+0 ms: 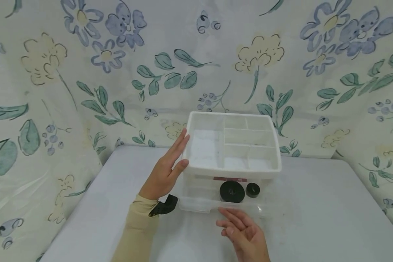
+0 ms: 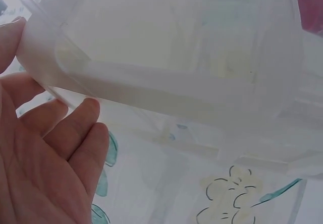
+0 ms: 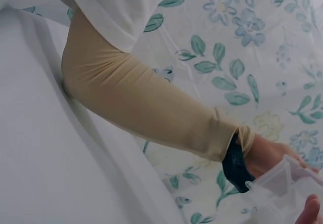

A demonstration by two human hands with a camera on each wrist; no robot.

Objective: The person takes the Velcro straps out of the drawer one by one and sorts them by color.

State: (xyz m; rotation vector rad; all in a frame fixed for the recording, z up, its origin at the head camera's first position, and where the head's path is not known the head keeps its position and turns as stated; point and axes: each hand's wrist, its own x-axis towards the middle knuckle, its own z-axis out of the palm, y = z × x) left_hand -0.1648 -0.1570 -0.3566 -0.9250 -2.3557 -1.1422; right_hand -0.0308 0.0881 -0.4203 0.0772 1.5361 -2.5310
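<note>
A white storage box carries a compartmented top tray [image 1: 205, 145] and, below it, a clear drawer [image 1: 196, 205] that sticks out toward me. A large black roll [image 1: 232, 191] and a smaller black roll [image 1: 253, 190] sit in the drawer. My left hand [image 1: 165, 169] rests against the tray's left side, fingers straight along it and thumb at the front corner. In the left wrist view, that hand's fingertips [image 2: 91, 105] lie right at the box's edge. My right hand [image 1: 243, 233] is palm up, fingers loosely bent, its fingertips right at the drawer's front lip.
The box stands on a white table [image 1: 314, 203]. Behind and beside it hangs a white cloth [image 1: 196, 36] with printed flowers and leaves. A black strap [image 1: 165, 205] is round the left wrist, over a tan sleeve [image 1: 137, 229].
</note>
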